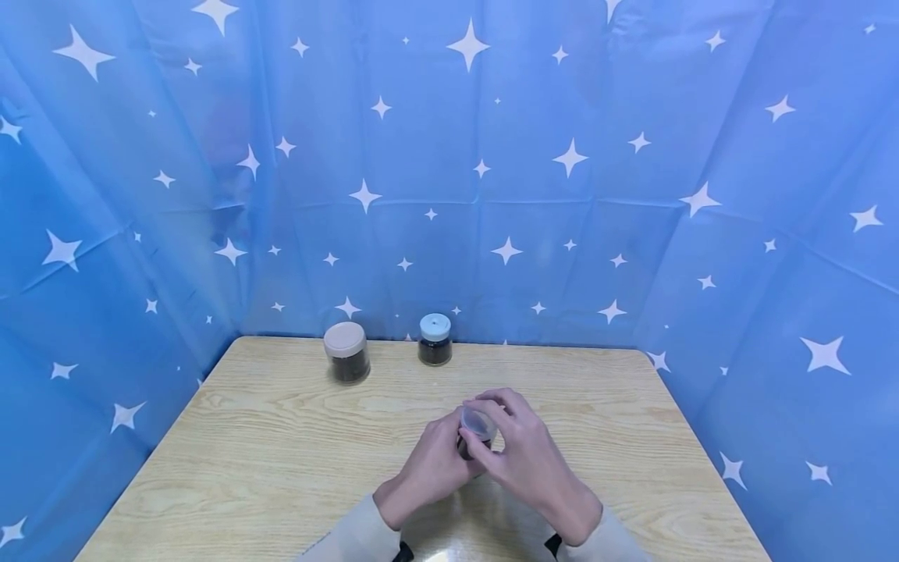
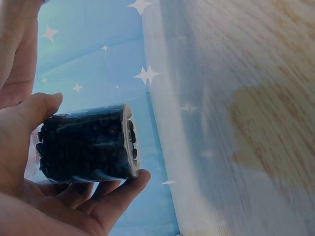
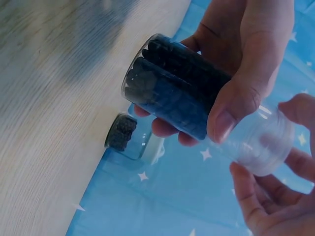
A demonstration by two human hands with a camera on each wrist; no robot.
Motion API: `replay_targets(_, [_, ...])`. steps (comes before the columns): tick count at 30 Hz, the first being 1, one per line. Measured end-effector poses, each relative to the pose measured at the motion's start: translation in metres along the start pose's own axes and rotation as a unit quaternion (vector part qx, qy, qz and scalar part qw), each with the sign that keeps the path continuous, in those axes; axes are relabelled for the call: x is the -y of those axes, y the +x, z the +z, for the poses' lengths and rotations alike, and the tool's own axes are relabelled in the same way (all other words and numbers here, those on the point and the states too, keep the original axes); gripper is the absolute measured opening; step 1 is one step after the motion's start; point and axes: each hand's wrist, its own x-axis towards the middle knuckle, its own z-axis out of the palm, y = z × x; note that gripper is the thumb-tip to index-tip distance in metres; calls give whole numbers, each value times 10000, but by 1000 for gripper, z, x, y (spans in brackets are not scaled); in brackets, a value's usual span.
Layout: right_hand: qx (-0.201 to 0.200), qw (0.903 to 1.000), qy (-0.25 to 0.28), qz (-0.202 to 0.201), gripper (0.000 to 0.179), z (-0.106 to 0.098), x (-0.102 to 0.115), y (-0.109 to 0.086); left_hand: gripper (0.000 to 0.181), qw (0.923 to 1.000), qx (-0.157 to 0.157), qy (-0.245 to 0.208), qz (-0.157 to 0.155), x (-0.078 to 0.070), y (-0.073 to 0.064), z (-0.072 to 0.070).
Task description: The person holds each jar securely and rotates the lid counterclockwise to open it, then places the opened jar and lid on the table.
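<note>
A clear jar (image 3: pixel 172 81) packed with black beans is gripped by my left hand (image 1: pixel 440 457), its thumb along one side and fingers round the other. The jar is held above the table, its bottom showing in the left wrist view. On its top sits a clear lid (image 1: pixel 478 424). My right hand (image 1: pixel 527 460) curls its thumb and fingers round that lid, pinching it at the rim. In the right wrist view, fingertips (image 3: pixel 241 172) of the right hand lie against the lid's edge.
Towards the back of the wooden table (image 1: pixel 281 468) stands a jar with a pinkish lid (image 1: pixel 346 355) and dark contents. To its right is a smaller jar with a light blue lid (image 1: pixel 435 339). A blue curtain (image 1: pixel 435 156) with white stars hangs behind and at both sides.
</note>
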Motion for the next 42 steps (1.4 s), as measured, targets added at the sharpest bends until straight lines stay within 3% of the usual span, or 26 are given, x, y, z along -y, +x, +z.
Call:
replay_targets(13, [38,9965,717,-418,34,-5,-8,3,48,9999,145,24,24,1,-2,1])
replay_targets(18, [400,9923,988,-631,38,-7,-16,5,35,9996,210,-97,-175,1,-3,1])
replay_targets(24, [890,9824,1342,-942,46,-11,-28,6,31,9993,259,-270,-69,2,-3,2])
replay_targets(33, [1110,9743,1574,-1172,51,-13,-34,9,29,9991,314,-299,-29,1,-3,2])
replay_targets(42, [1138,9733,1572,-1228,53,-13,-35,10,26,9988,332,-348,-24,1,-2,1])
